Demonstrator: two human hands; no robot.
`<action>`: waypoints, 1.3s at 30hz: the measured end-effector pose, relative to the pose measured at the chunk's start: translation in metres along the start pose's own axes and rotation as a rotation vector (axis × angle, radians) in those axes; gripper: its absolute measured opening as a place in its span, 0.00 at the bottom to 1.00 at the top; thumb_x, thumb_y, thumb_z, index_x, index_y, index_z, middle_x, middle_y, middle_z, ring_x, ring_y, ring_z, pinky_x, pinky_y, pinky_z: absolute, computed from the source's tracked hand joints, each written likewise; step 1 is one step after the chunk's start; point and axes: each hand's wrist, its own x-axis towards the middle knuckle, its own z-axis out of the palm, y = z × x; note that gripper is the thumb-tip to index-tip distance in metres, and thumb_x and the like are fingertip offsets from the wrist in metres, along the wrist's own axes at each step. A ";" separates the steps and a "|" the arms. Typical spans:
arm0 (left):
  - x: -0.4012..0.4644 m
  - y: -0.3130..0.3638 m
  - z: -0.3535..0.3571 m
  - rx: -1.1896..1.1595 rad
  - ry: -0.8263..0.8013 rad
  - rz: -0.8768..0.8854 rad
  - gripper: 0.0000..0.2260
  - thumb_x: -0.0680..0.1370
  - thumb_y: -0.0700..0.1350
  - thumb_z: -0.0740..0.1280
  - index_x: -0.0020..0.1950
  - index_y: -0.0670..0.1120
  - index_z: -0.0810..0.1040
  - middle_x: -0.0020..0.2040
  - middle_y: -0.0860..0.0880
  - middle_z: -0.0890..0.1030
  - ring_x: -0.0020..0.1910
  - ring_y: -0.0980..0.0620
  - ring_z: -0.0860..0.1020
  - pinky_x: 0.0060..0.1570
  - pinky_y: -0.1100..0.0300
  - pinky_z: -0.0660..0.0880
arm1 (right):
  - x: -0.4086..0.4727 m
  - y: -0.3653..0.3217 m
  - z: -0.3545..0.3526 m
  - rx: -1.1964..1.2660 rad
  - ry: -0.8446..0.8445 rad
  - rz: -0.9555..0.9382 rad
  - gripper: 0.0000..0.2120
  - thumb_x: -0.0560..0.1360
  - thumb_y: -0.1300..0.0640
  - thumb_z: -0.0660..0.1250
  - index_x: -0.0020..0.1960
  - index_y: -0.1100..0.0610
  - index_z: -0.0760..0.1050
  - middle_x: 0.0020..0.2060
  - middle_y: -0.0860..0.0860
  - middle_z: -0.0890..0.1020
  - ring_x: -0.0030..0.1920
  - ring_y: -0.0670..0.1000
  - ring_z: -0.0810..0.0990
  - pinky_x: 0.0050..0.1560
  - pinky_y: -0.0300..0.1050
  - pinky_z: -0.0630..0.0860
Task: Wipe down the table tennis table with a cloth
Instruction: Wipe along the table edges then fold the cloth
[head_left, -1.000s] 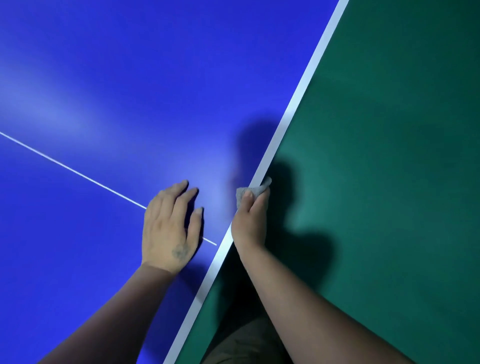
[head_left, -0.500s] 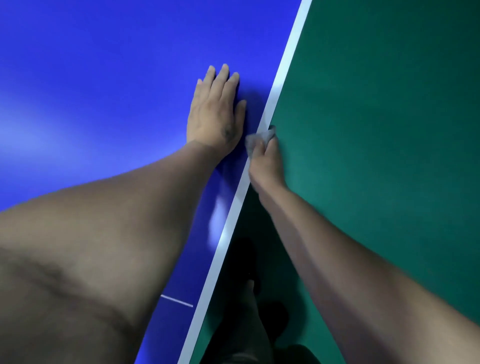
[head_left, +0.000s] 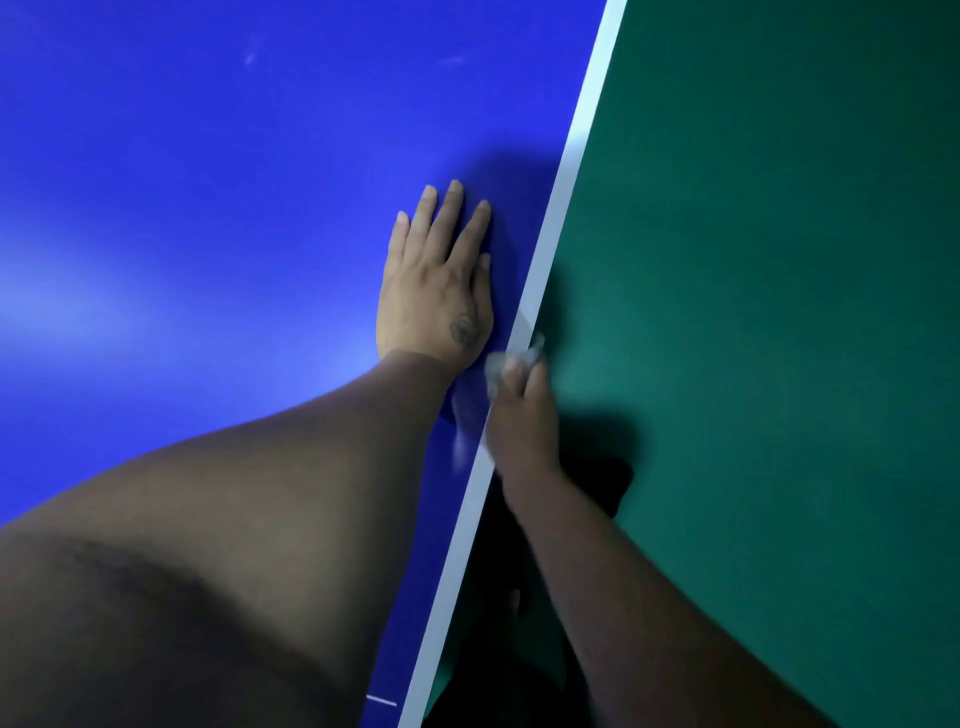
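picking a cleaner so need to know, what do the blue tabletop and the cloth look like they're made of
Tabletop: a hard, smooth board with a blue painted or laminated coat, semi-gloss, since soft light patches reflect off it; the core cannot be told. White edge stripe: looks like paint or edging tape. Cloth: a small pale grey, soft rag, crumpled in the right hand; blurred, so the weave is unclear.

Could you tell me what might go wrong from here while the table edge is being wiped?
1. The cloth is a small wad in the right hand, right at the white edge line; a loose grip could drop it onto the green floor.
2. The left hand lies flat on the blue tabletop, probably leaving smudges.
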 end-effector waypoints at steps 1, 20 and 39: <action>0.001 0.000 0.000 -0.003 0.001 -0.003 0.24 0.88 0.49 0.53 0.84 0.48 0.67 0.85 0.45 0.64 0.85 0.41 0.59 0.85 0.43 0.53 | 0.019 -0.014 -0.002 -0.029 0.017 0.006 0.24 0.90 0.51 0.53 0.82 0.60 0.63 0.74 0.59 0.75 0.72 0.58 0.75 0.64 0.42 0.68; 0.003 0.000 0.003 -0.047 0.047 -0.021 0.22 0.88 0.45 0.58 0.82 0.46 0.70 0.85 0.44 0.65 0.85 0.41 0.60 0.84 0.41 0.56 | 0.048 -0.038 -0.018 -0.034 -0.065 0.018 0.23 0.89 0.54 0.55 0.83 0.60 0.61 0.73 0.55 0.77 0.70 0.54 0.77 0.64 0.39 0.71; 0.008 0.003 0.000 0.003 -0.044 -0.034 0.23 0.88 0.45 0.55 0.83 0.46 0.69 0.85 0.45 0.64 0.86 0.42 0.59 0.84 0.40 0.56 | 0.231 -0.177 -0.034 -0.048 -0.033 -0.107 0.15 0.88 0.60 0.50 0.43 0.50 0.59 0.36 0.44 0.69 0.26 0.38 0.68 0.36 0.32 0.67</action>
